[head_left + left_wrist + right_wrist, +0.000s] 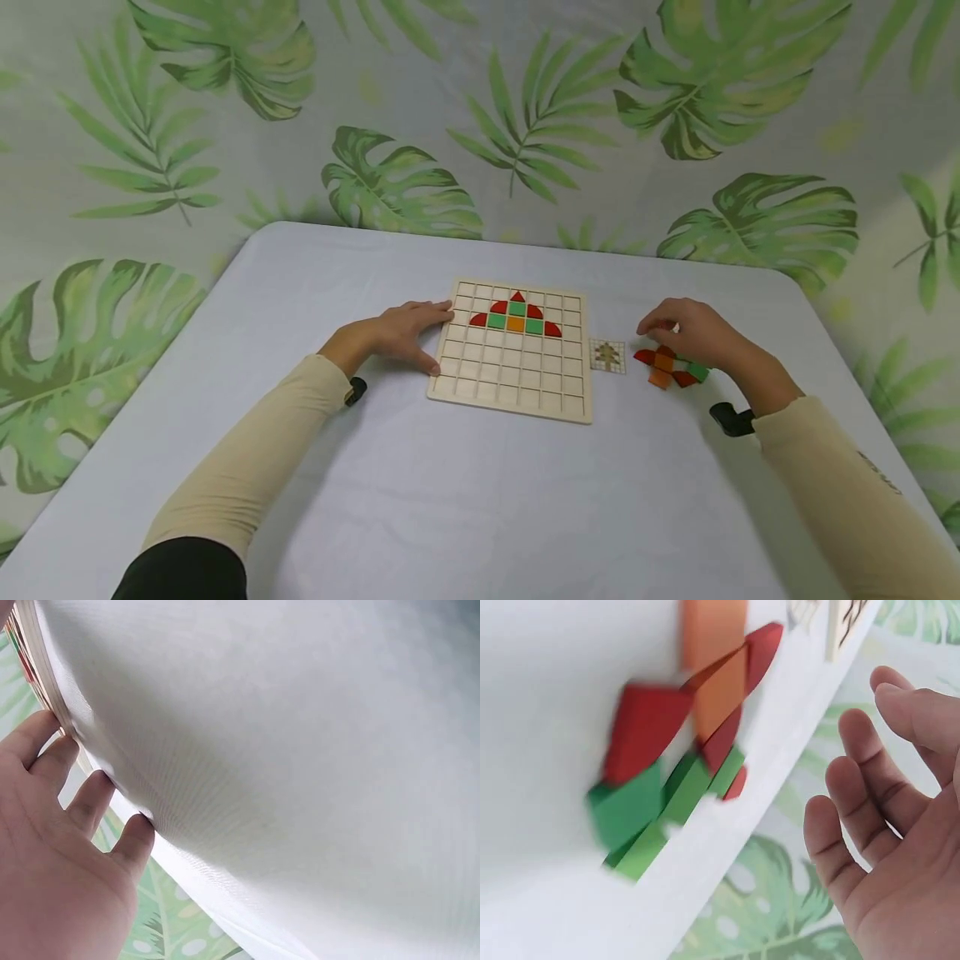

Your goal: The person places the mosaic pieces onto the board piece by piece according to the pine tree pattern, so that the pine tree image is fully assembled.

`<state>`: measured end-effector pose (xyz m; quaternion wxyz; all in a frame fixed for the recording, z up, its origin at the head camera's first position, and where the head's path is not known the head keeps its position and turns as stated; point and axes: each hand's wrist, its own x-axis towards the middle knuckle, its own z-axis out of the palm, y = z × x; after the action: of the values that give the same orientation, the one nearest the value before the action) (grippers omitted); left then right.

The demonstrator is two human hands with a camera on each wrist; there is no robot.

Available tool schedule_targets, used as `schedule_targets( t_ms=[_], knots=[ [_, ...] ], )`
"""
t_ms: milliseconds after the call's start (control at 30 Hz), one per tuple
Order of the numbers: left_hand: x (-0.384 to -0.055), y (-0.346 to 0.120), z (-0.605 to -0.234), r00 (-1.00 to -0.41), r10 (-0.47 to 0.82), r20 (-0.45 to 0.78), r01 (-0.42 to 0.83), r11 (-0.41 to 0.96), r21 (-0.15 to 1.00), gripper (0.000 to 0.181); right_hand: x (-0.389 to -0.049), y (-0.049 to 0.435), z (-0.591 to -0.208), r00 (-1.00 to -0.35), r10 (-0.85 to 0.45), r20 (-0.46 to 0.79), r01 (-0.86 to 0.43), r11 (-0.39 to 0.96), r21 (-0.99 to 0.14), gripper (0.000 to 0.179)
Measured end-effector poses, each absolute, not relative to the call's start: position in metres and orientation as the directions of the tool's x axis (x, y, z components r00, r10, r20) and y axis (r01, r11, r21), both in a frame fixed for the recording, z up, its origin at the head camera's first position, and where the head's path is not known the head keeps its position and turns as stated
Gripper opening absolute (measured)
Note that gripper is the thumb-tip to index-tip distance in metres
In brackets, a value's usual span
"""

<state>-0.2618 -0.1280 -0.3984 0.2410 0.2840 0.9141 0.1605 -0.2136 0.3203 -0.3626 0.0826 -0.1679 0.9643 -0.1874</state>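
A square wooden grid board (510,390) lies on the table, its upper cells filled with red, green and orange pieces stepped up to a red triangle (517,297). My left hand (401,332) touches the board's left side with spread fingers, thumb near the lower corner. Over a loose group of blocks to the right hovers my right hand (693,332), fingers loosely bent. The right wrist view shows nothing in its grasp. Below it lie orange blocks (663,363), red blocks with a curved side (645,731) and green blocks (626,806), some leaning on each other.
Between the board and the loose blocks lies a small card (607,356) with a tree-like figure on a grid. A white cloth covers the table (465,500). Behind it hangs a leaf-patterned cloth (405,108).
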Motion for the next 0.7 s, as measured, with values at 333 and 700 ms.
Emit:
schedule_targets(
  t_ms=[333, 700],
  knots=[
    [-0.262, -0.129, -0.400, -0.721, 0.605, -0.338, 0.448, 0.780, 0.437, 0.098, -0.197, 0.361, -0.369, -0.948, -0.312, -0.068, -0.271, 0.898, -0.346, 0.017],
    [-0.264, -0.129, -0.403, -0.721, 0.606, -0.336, 0.448, 0.778, 0.441, 0.098, -0.194, 0.393, -0.385, -0.968, -0.221, -0.123, -0.170, 0.928, -0.331, 0.020]
  ],
)
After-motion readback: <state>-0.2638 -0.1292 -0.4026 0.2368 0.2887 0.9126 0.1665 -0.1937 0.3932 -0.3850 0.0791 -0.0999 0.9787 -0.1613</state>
